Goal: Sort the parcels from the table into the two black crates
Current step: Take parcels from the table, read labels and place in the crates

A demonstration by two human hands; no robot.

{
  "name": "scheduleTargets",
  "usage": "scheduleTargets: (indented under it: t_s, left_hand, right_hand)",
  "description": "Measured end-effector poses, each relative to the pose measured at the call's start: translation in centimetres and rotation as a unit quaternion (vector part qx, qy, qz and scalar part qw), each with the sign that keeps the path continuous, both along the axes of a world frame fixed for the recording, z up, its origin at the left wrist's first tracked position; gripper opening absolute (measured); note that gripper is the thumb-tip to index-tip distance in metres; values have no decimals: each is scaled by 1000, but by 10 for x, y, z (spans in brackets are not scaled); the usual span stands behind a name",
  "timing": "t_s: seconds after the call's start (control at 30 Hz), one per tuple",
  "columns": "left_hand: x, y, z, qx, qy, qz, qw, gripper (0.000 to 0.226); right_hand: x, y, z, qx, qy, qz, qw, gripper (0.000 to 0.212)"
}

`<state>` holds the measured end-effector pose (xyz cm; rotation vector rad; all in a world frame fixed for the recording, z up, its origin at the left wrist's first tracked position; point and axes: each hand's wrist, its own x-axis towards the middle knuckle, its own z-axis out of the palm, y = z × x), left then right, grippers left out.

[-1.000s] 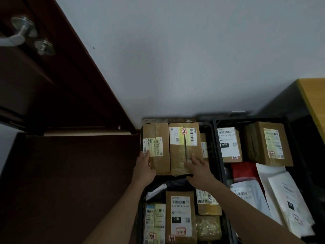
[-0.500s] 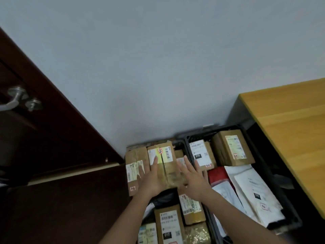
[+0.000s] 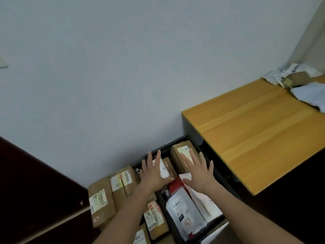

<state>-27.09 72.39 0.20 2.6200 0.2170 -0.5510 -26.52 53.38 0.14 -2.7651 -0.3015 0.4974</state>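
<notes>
On the far left I am seeing a dark brown door (image 3: 35, 191) against the pale wall (image 3: 123, 67). Next to it, two cardboard boxes (image 3: 101, 202) are standing side by side in the left black crate (image 3: 155, 242), of which I can see only a small dark part at the bottom. A smaller labelled box (image 3: 154, 218) is lying nearer to me in the same crate.

My left hand (image 3: 153, 175) is hovering with the fingers straight and spread, holding nothing; it is above a box with a white label (image 3: 166, 167) at the border of the two crates. I cannot tell if the palm is touching it.

My right hand (image 3: 198, 173) is also spreading flat, gripping nothing, above the right black crate (image 3: 175, 228). Under its fingers a brown box (image 3: 181, 150) is sitting at the far end of this crate. A red parcel (image 3: 175, 185) and a white mailer bag (image 3: 184, 213) are lying nearer to me in the crate.

To the right the wooden table (image 3: 255, 132) is standing. At its far right corner some parcels (image 3: 299, 81) are waiting, blurred, white and brown.
</notes>
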Motion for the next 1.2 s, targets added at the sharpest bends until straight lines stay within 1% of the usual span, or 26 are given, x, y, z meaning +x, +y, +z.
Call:
scheduleTargets:
  t_s: [0.07, 0.2, 0.33, 0.43, 0.53, 0.7, 0.9, 1.03, 1.2]
  left_hand:
    - [1, -37, 8, -1, -8, -3, 1000, 111]
    - [4, -143, 21, -12, -10, -33, 999, 105]
    - [21, -265, 44, -50, -12, -74, 996, 103]
    - [33, -349, 67, -42, -43, -122, 991, 100]
    - [41, -415, 85, -44, -69, -169, 982, 97]
    - [63, -494, 101, -59, -102, -221, 968, 95]
    - [115, -564, 111, -82, -118, -261, 954, 93]
    - [172, -612, 116, -104, -137, -275, 946, 93]
    - [258, -672, 124, -141, -162, -278, 936, 95]
  right_hand:
    - [-2, -37, 7, 3, -6, -7, 1000, 89]
    - [-10, -143, 25, 2, -20, -42, 999, 90]
    - [-12, -262, 59, -14, -46, -110, 993, 90]
    - [-16, -340, 87, -17, -77, -168, 983, 91]
    - [-23, -401, 103, -1, -93, -225, 970, 87]
    - [-29, -473, 107, 14, -102, -300, 948, 85]
    - [-5, -537, 106, 8, -95, -340, 936, 85]
    - [38, -584, 112, -9, -101, -358, 928, 86]
    - [118, -640, 128, -25, -104, -367, 924, 86]
